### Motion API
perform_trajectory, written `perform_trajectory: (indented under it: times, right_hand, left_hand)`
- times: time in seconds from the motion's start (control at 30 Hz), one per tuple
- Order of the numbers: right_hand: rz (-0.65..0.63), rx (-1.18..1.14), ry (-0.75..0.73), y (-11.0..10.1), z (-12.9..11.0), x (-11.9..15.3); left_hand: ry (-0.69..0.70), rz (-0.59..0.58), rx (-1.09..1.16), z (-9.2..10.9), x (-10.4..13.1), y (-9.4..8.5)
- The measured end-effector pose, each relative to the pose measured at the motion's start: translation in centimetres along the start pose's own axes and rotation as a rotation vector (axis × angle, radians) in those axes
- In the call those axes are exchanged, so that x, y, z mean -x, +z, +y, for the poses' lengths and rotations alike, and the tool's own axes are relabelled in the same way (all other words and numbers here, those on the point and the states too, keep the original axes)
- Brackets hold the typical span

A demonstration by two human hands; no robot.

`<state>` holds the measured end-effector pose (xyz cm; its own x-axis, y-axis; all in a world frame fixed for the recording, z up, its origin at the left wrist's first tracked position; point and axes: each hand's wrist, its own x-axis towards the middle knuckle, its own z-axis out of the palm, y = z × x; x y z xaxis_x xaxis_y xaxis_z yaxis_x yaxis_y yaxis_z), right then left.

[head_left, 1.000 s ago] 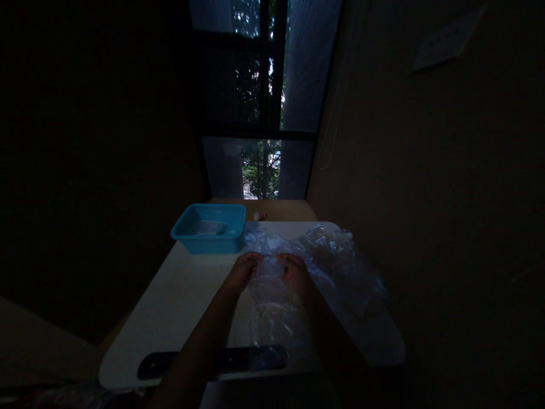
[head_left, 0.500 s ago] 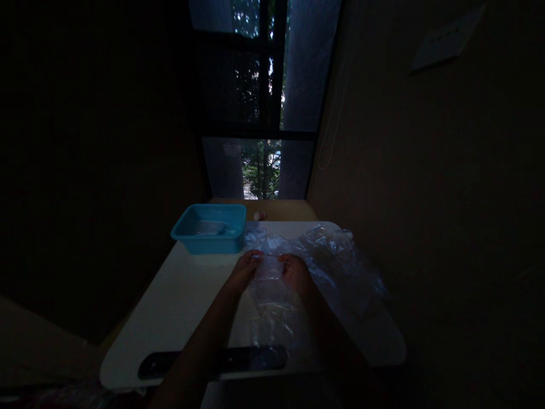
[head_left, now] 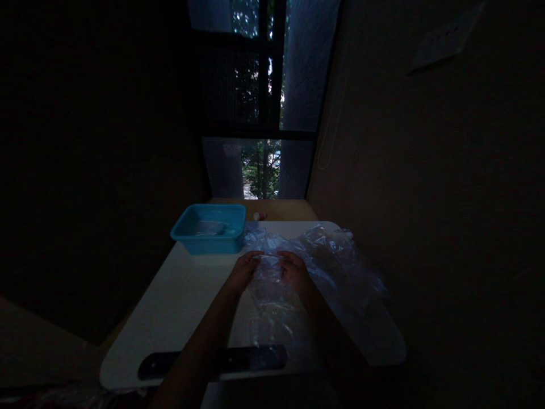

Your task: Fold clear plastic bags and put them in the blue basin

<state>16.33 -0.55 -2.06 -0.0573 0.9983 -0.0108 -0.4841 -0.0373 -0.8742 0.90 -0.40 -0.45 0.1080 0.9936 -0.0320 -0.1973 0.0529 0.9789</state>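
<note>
Between my two hands is a clear plastic bag (head_left: 269, 267), its upper edge stretched from one set of fingers to the other. My left hand (head_left: 246, 270) pinches the left end of that edge. On the other side, my right hand (head_left: 293, 268) has its fingers closed on the right end. More clear plastic (head_left: 275, 318) lies on the white table (head_left: 183, 301) below my hands. A heap of crumpled clear plastic bags (head_left: 332, 250) spreads to the right of my right hand. The dim light hides where one bag ends and another begins.
A blue plastic basin (head_left: 213, 244) stands at the table's back left, with some clear plastic packets (head_left: 209, 228) inside. Behind the table, a small white and reddish bottle (head_left: 259, 216) lies on a wooden ledge (head_left: 289, 210). A black handle strip (head_left: 251, 359) runs along the front edge.
The stretched plastic between my hands has tilted, so its face looks narrower and its upper edge shows as a thin line. My hands stay in nearly the same place.
</note>
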Motion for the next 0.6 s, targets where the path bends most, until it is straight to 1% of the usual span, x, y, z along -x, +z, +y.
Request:
perform_trajectory:
  times: [0.1, 0.2, 0.4, 0.6]
  right_hand:
    - [0.01, 0.009, 0.001, 0.11, -0.21, 0.21]
    - [0.026, 0.058, -0.007, 0.26, -0.47, 0.45]
    - [0.027, 0.143, -0.021, 0.45, -0.66, 0.78]
    - [-0.022, 0.276, -0.058, 0.65, -0.47, 0.77]
  left_hand:
    - [-0.037, -0.014, 0.081, 0.23, 0.16, 0.16]
    - [-0.041, -0.041, 0.108, 0.22, 0.17, 0.24]
    - [-0.005, -0.037, 0.024, -0.15, 0.03, 0.14]
    - [0.055, -0.051, -0.105, -0.17, 0.15, 0.14]
